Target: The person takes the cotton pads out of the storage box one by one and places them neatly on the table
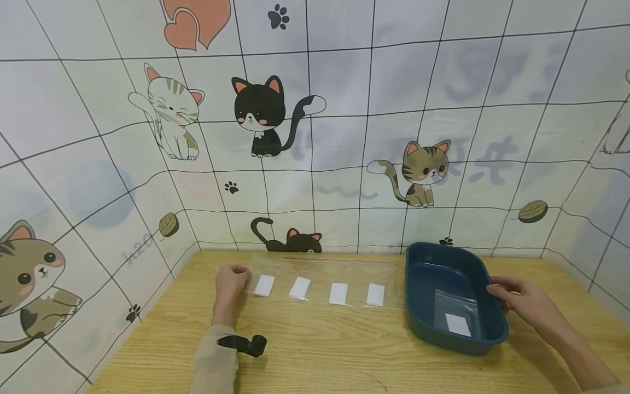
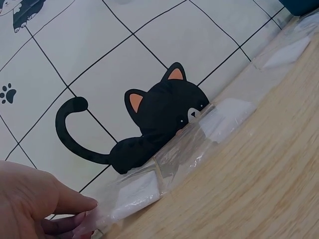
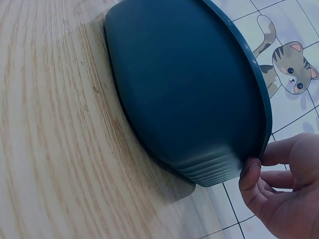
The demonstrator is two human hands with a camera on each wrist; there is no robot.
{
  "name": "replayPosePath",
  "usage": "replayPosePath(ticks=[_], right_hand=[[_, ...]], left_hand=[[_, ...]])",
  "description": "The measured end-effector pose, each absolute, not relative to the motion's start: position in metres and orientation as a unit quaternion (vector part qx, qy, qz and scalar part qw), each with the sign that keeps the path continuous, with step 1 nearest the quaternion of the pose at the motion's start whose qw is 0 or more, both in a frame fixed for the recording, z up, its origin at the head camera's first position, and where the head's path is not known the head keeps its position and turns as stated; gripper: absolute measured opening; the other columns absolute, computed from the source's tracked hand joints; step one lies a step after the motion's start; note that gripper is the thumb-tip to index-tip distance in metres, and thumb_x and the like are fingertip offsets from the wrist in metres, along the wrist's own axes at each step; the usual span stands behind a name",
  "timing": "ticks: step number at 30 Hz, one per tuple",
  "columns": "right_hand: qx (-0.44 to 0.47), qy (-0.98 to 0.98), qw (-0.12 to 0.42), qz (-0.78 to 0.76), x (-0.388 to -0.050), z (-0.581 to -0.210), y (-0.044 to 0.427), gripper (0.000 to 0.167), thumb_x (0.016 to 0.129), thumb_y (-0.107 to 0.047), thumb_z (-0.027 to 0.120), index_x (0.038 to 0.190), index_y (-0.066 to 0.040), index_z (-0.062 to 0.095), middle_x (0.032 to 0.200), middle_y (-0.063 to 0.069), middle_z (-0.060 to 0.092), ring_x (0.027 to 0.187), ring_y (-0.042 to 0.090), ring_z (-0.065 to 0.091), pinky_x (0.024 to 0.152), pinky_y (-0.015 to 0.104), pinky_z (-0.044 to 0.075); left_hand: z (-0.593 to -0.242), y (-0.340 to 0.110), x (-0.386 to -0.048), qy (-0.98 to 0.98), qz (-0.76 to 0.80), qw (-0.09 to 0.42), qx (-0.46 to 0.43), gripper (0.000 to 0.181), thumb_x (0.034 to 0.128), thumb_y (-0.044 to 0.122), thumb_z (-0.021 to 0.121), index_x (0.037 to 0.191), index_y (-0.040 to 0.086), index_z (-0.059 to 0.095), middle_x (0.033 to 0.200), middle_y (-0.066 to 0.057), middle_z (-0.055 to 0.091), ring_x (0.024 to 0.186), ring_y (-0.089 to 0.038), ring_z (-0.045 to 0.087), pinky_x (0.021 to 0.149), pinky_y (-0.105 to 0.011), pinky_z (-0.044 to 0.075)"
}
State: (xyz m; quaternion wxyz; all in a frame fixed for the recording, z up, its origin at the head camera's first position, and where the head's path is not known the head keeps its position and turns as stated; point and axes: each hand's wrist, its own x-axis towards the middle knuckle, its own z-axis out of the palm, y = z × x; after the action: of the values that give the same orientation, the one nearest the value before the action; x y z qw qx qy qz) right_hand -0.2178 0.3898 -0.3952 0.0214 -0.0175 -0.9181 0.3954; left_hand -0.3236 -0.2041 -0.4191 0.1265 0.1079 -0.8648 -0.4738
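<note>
My left hand (image 1: 231, 282) is at the left end of a row of clear plastic zip bags (image 1: 320, 268) on the table. In the left wrist view its thumb and fingers pinch the end bag's edge (image 2: 102, 214). Several white rectangular pieces (image 1: 264, 285) lie spaced along that row; whether the bags are joined or overlap, I cannot tell. To the right stands a dark blue plastic basin (image 1: 428, 273), its rim gripped between thumb and fingers of my right hand (image 1: 526, 301). Inside the basin lies one clear bag (image 1: 455, 302) with a white rectangle.
The wood-grain table (image 1: 334, 345) meets a cat-print wall covering (image 1: 339, 180) right behind the bags and basin. A black strap (image 1: 241, 345) with a small device sits on my left sleeve. Side walls stand close at left and right.
</note>
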Motion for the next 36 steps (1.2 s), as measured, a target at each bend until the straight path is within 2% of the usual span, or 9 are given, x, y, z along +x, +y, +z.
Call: replayPosePath(ticks=[5, 11, 14, 16, 19, 22, 25, 30, 36], right_hand=[[-0.016, -0.921, 0.022, 0.388, -0.218, -0.395, 0.390, 0.063, 0.108, -0.034, 0.049, 0.140, 0.019, 0.040, 0.091, 0.006, 0.061, 0.073, 0.013, 0.055, 0.068, 0.027, 0.048], [-0.014, -0.922, 0.025, 0.385, -0.218, -0.397, 0.390, 0.063, 0.108, -0.033, 0.049, 0.140, 0.020, 0.040, 0.088, 0.005, 0.060, 0.072, 0.013, 0.054, 0.067, 0.027, 0.046], [-0.014, -0.922, 0.025, 0.386, -0.218, -0.397, 0.390, 0.063, 0.108, -0.033, 0.049, 0.140, 0.020, 0.040, 0.087, 0.005, 0.060, 0.072, 0.013, 0.054, 0.067, 0.027, 0.046], [-0.015, -0.921, 0.025, 0.387, -0.218, -0.398, 0.390, 0.063, 0.108, -0.033, 0.049, 0.140, 0.020, 0.040, 0.087, 0.005, 0.060, 0.072, 0.013, 0.054, 0.067, 0.027, 0.046], [-0.015, -0.922, 0.026, 0.386, -0.218, -0.397, 0.390, 0.063, 0.108, -0.034, 0.050, 0.140, 0.020, 0.040, 0.088, 0.005, 0.061, 0.072, 0.013, 0.055, 0.067, 0.027, 0.047], [-0.014, -0.922, 0.026, 0.386, -0.218, -0.396, 0.390, 0.063, 0.108, -0.034, 0.050, 0.140, 0.020, 0.041, 0.088, 0.005, 0.061, 0.072, 0.013, 0.055, 0.067, 0.028, 0.046], [-0.012, -0.921, 0.026, 0.387, -0.218, -0.396, 0.390, 0.063, 0.108, -0.033, 0.050, 0.140, 0.020, 0.040, 0.088, 0.005, 0.060, 0.072, 0.013, 0.055, 0.066, 0.028, 0.046], [-0.011, -0.921, 0.025, 0.388, -0.218, -0.396, 0.390, 0.063, 0.108, -0.033, 0.050, 0.140, 0.020, 0.040, 0.088, 0.005, 0.060, 0.072, 0.013, 0.054, 0.066, 0.028, 0.046], [-0.013, -0.923, 0.026, 0.383, -0.219, -0.396, 0.391, 0.064, 0.108, -0.034, 0.049, 0.141, 0.020, 0.040, 0.086, 0.005, 0.060, 0.072, 0.013, 0.054, 0.066, 0.028, 0.045]], left_hand=[[-0.420, -0.205, -0.322, -0.866, -0.475, 0.115, 0.106, 0.024, 0.0919, 0.004, 0.062, 0.106, -0.014, 0.069, 0.112, -0.030, 0.066, 0.113, -0.043, 0.056, 0.095, -0.051, 0.045], [-0.418, -0.207, -0.321, -0.871, -0.468, 0.106, 0.104, 0.027, 0.0933, 0.007, 0.061, 0.109, -0.014, 0.068, 0.115, -0.031, 0.065, 0.111, -0.043, 0.056, 0.093, -0.050, 0.046], [-0.417, -0.208, -0.319, -0.872, -0.468, 0.098, 0.104, 0.028, 0.0940, 0.008, 0.062, 0.111, -0.014, 0.068, 0.116, -0.030, 0.065, 0.106, -0.040, 0.057, 0.085, -0.044, 0.049], [-0.416, -0.209, -0.318, -0.871, -0.470, 0.093, 0.104, 0.028, 0.0945, 0.009, 0.062, 0.111, -0.013, 0.068, 0.113, -0.029, 0.065, 0.097, -0.036, 0.058, 0.076, -0.036, 0.050], [-0.413, -0.209, -0.317, -0.868, -0.477, 0.088, 0.103, 0.029, 0.0949, 0.009, 0.063, 0.112, -0.013, 0.067, 0.106, -0.026, 0.067, 0.082, -0.026, 0.059, 0.061, -0.026, 0.046], [-0.409, -0.208, -0.316, -0.865, -0.484, 0.087, 0.099, 0.031, 0.0948, 0.010, 0.062, 0.115, -0.013, 0.066, 0.103, -0.025, 0.067, 0.074, -0.022, 0.060, 0.056, -0.022, 0.044], [-0.405, -0.206, -0.315, -0.866, -0.483, 0.087, 0.093, 0.033, 0.0951, 0.010, 0.062, 0.118, -0.013, 0.065, 0.107, -0.027, 0.068, 0.081, -0.027, 0.065, 0.060, -0.024, 0.048], [-0.398, -0.203, -0.313, -0.868, -0.483, 0.082, 0.082, 0.036, 0.0970, 0.013, 0.061, 0.122, -0.012, 0.064, 0.117, -0.030, 0.066, 0.100, -0.039, 0.066, 0.077, -0.035, 0.054], [-0.387, -0.196, -0.313, -0.863, -0.494, 0.083, 0.066, 0.037, 0.0978, 0.015, 0.061, 0.125, -0.010, 0.064, 0.120, -0.029, 0.066, 0.103, -0.040, 0.066, 0.075, -0.033, 0.054]])
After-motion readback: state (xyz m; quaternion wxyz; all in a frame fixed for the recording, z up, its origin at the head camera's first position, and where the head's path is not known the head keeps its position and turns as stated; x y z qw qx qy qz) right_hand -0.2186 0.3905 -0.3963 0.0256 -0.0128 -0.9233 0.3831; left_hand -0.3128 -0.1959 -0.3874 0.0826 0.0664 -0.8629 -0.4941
